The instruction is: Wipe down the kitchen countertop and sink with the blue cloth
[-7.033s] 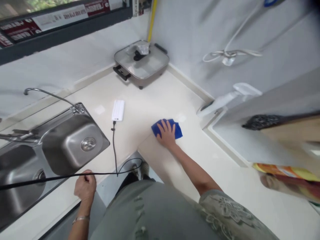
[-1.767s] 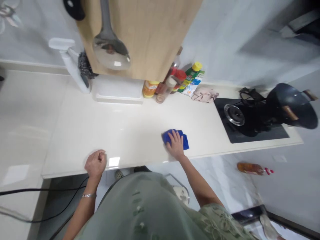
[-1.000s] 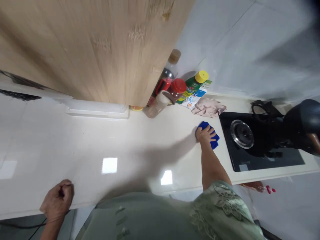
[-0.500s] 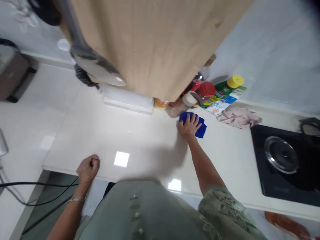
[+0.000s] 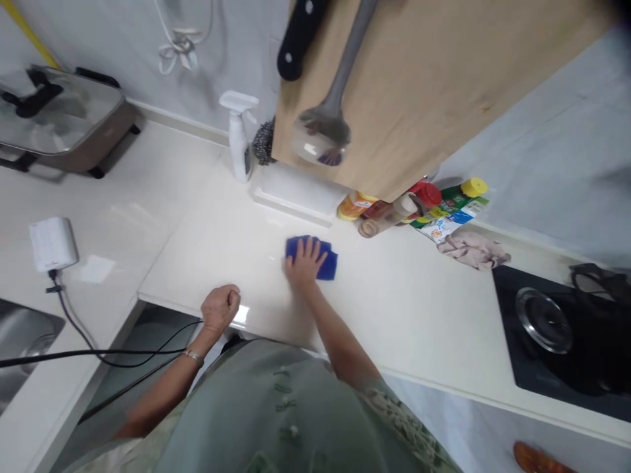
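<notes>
My right hand (image 5: 303, 266) lies flat with spread fingers on a folded blue cloth (image 5: 326, 266), pressing it against the white countertop (image 5: 394, 289). Part of the cloth is hidden under the palm. Near the counter's front edge, my left hand (image 5: 220, 307) is curled into a fist, and nothing shows sticking out of it. It is apart from the cloth.
Along the wall are a spray bottle (image 5: 239, 138), a white box-shaped thing (image 5: 298, 190), several condiment bottles (image 5: 426, 197) and a crumpled cloth (image 5: 476, 249). A wooden cabinet (image 5: 419, 85) overhangs the counter. A black stove (image 5: 557, 341) is right, an electric pan (image 5: 64, 118) left.
My right hand has slid the blue cloth leftward over the counter, away from the bottles. My left hand stays fisted near the front edge. The view has turned to the left.
</notes>
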### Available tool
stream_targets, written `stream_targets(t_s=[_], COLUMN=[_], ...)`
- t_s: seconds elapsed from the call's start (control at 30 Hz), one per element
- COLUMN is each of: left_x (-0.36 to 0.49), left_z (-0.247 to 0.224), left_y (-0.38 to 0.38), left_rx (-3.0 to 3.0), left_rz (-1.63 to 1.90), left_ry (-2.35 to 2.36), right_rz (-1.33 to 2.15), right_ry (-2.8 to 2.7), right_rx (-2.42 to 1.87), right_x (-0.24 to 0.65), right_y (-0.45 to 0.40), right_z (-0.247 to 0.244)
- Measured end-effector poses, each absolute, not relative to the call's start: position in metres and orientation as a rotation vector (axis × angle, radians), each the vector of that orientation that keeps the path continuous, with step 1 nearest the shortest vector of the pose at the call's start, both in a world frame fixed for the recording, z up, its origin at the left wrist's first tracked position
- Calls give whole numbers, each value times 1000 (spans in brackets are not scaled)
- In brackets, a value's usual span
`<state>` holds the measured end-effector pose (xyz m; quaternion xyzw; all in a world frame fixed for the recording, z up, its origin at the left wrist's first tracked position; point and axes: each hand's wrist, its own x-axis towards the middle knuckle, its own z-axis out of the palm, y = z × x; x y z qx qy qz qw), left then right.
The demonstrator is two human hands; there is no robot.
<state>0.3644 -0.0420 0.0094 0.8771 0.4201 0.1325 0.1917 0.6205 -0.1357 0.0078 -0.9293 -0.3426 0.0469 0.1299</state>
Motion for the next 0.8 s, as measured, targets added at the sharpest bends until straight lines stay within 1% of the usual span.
stream_targets(t_s=[0.07,0.17,0.27,0.33,0.43,0.57,0.67,0.8], left_x=[362,357,345,331,305,279,277,286], left_z=[8,6,9,11,14,12,5,-3], left_y=[-42,-40,-34,-25,-5,20,30,39], left_rx=[2469,2466,2437,2403,2335,2251,2261,2319], left_rz=[424,474,494,533,598,627,661,629], left_ry=[1109,984,934,979,1154,1410,1412,1332], right_rz=[168,202,228,238,194,146,107,110], right_ry=[-1212,-1577,-1864,-1930,-1731,-1153,-780,-668], right_rx=[-2574,-2363,-2194,-2205,-2481,-2824,-2864,-2780], right_x=[579,533,528,546,589,643,664,662], right_y=[-114,-117,-152,-183,-227,-248,-213,-117], right_z=[11,11,11,11,9,-2,-10,-10])
